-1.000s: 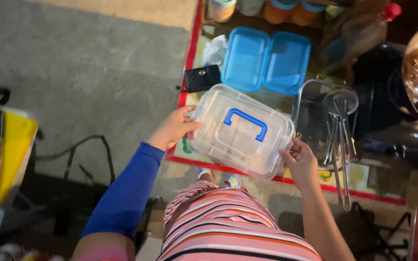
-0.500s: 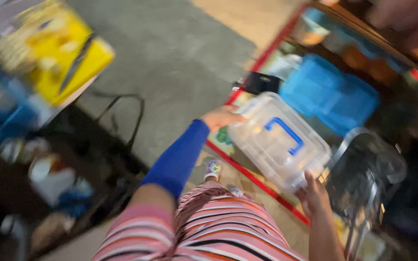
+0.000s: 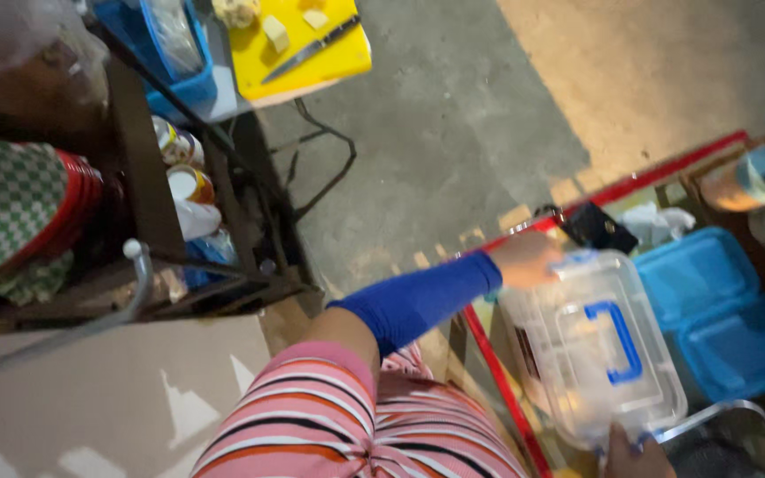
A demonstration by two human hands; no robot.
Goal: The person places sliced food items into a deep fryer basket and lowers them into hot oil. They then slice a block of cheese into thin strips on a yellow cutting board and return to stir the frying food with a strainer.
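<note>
I hold a clear plastic storage box (image 3: 591, 354) with a blue handle on its lid, above the red-edged table (image 3: 498, 381). My left hand (image 3: 524, 258), in a blue sleeve, grips the box's far end. My right hand (image 3: 635, 451) holds the near end at the bottom edge of the view, only partly visible. The box is tilted and seems empty.
Two blue lidded containers (image 3: 719, 310) and a black pouch (image 3: 602, 228) lie on the table beyond the box. To the left stands a dark shelf rack (image 3: 214, 221) with jars. A yellow cutting board (image 3: 303, 40) with a knife sits at the top. A metal basket (image 3: 737, 443) is at the lower right.
The camera has swung far to the left, bringing the shelf rack and cutting board into view. Both hands keep hold of the clear box, which now sits at the right of the view.
</note>
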